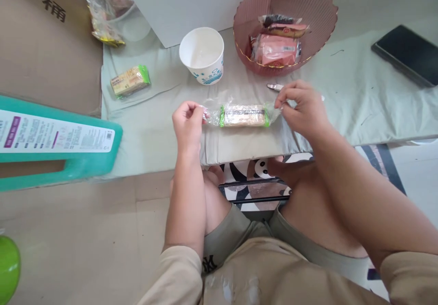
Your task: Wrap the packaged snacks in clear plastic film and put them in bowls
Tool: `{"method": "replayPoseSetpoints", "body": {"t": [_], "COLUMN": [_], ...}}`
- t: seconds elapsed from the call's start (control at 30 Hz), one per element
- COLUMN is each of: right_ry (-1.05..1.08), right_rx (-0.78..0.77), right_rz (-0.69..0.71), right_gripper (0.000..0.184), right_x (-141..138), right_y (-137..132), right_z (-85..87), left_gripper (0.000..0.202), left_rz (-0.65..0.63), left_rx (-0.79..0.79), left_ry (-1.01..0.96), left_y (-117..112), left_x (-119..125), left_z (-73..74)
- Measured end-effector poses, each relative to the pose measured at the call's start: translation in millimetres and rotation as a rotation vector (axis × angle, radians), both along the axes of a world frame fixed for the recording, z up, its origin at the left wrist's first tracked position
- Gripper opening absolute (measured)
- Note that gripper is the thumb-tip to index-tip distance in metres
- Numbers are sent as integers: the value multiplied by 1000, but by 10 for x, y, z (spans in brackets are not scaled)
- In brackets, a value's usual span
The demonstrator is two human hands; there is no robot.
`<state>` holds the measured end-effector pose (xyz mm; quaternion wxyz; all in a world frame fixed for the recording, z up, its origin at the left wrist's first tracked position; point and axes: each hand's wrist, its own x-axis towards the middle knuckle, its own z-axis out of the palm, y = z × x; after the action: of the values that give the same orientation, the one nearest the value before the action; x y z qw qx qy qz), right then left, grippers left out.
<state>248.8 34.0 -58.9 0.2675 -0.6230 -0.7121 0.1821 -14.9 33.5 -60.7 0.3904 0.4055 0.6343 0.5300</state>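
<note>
Between my hands, just above the cloth near its front edge, is a snack bar wrapped in clear plastic wrap (244, 115) with green ends. My left hand (188, 122) pinches the loose wrap at the left end. At the other end, my right hand (301, 109) pinches the wrap between thumb and fingers. Beyond the right fingertips lies a small metal blade-like tool (274, 87), partly hidden by that hand. Behind the bar stands a white paper cup (203, 56) with blue print. A second wrapped bar (130, 81) with a green end rests to the left.
A pink ribbed bowl (253, 61) at the back holds several packaged snacks (278, 49). A dark phone (409, 54) lies at right. On the left are a teal bottle (92, 161), a cardboard box (51, 59) and a clear tub (137, 24) with packets.
</note>
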Motion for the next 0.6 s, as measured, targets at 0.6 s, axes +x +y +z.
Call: {"method": "replayPoseSetpoints", "body": {"t": [0.6], "right_ry": [-19], "right_rx": [-73], "right_rz": [83], "right_gripper": [25], "right_x": [115], "right_y": [-26], "right_z": [-57], "left_gripper": [12], "left_rz": [-173], "left_rx": [-3], "left_ry": [231], "left_y": [278], "left_x": [11], "left_z": [-165]}}
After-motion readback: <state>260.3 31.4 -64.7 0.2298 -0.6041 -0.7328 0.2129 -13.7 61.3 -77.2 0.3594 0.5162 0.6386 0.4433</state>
